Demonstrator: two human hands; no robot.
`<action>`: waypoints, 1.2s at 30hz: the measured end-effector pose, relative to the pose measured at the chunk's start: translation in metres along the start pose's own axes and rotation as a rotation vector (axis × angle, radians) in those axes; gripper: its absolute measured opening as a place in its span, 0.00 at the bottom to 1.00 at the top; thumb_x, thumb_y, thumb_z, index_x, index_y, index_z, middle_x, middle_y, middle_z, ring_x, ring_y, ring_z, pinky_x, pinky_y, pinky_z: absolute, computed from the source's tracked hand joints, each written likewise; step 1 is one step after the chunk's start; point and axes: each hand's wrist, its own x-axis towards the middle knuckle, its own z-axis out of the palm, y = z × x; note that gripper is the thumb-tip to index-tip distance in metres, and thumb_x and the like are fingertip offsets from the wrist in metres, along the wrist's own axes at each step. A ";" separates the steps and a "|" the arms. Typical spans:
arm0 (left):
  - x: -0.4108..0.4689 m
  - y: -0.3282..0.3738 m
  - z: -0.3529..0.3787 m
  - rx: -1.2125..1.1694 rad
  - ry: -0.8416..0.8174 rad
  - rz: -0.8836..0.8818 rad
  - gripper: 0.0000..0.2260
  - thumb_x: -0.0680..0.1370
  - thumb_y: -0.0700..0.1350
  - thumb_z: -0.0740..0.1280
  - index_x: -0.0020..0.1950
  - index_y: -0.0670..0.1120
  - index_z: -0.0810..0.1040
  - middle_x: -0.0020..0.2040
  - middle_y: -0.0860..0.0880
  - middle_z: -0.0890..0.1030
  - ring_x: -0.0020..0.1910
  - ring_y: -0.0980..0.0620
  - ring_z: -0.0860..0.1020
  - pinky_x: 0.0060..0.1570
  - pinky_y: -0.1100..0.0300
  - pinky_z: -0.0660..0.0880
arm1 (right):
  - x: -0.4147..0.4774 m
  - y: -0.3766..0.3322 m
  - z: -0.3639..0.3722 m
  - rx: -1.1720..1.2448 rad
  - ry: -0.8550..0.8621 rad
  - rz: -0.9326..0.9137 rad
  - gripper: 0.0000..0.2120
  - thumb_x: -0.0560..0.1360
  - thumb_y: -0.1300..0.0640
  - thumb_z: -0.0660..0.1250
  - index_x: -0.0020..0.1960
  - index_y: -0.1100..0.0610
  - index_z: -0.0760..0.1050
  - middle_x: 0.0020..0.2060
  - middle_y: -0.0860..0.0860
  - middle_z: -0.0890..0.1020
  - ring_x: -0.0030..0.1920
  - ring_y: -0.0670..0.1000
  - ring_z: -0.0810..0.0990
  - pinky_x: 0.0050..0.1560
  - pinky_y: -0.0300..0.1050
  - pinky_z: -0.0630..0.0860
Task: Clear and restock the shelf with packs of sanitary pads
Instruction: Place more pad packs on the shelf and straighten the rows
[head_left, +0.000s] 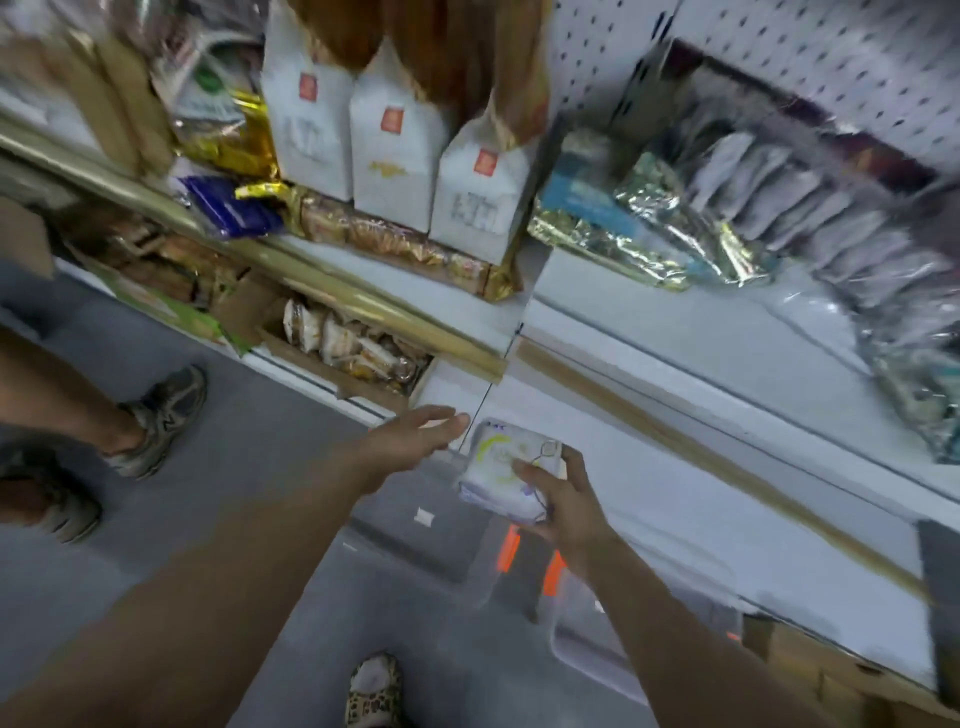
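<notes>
Fingers (531, 474) of the right hand (566, 504) grip a white pack of sanitary pads (498, 465) by the white shelf (675, 499), while the left hand (415, 435) hovers beside it, fingers released.

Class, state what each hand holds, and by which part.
The right hand grips the pad pack by its right end, thumb on top; the left hand holds nothing.

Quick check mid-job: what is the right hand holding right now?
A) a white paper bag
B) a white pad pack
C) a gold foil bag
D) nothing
B: the right hand grips a white pad pack with its fingers curled round it, while the left hand is open beside it.
</notes>
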 end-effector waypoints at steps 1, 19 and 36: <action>-0.012 0.026 0.003 0.017 -0.033 0.039 0.30 0.72 0.69 0.68 0.71 0.59 0.71 0.66 0.51 0.76 0.65 0.50 0.75 0.65 0.51 0.71 | -0.018 -0.019 -0.009 -0.029 -0.025 -0.052 0.20 0.72 0.64 0.76 0.58 0.53 0.71 0.50 0.55 0.85 0.45 0.54 0.85 0.49 0.60 0.81; -0.248 0.340 0.305 0.239 -0.154 0.689 0.25 0.63 0.52 0.83 0.54 0.51 0.78 0.53 0.45 0.83 0.47 0.51 0.79 0.45 0.58 0.74 | -0.349 -0.222 -0.326 -0.333 0.068 -0.736 0.24 0.64 0.50 0.83 0.51 0.52 0.72 0.49 0.59 0.80 0.50 0.59 0.84 0.51 0.57 0.83; -0.315 0.538 0.544 0.503 -0.309 1.030 0.23 0.65 0.59 0.79 0.51 0.50 0.73 0.51 0.47 0.79 0.45 0.50 0.74 0.40 0.58 0.67 | -0.508 -0.338 -0.576 -0.553 0.460 -0.917 0.27 0.61 0.44 0.84 0.53 0.52 0.77 0.54 0.58 0.82 0.47 0.50 0.82 0.49 0.47 0.80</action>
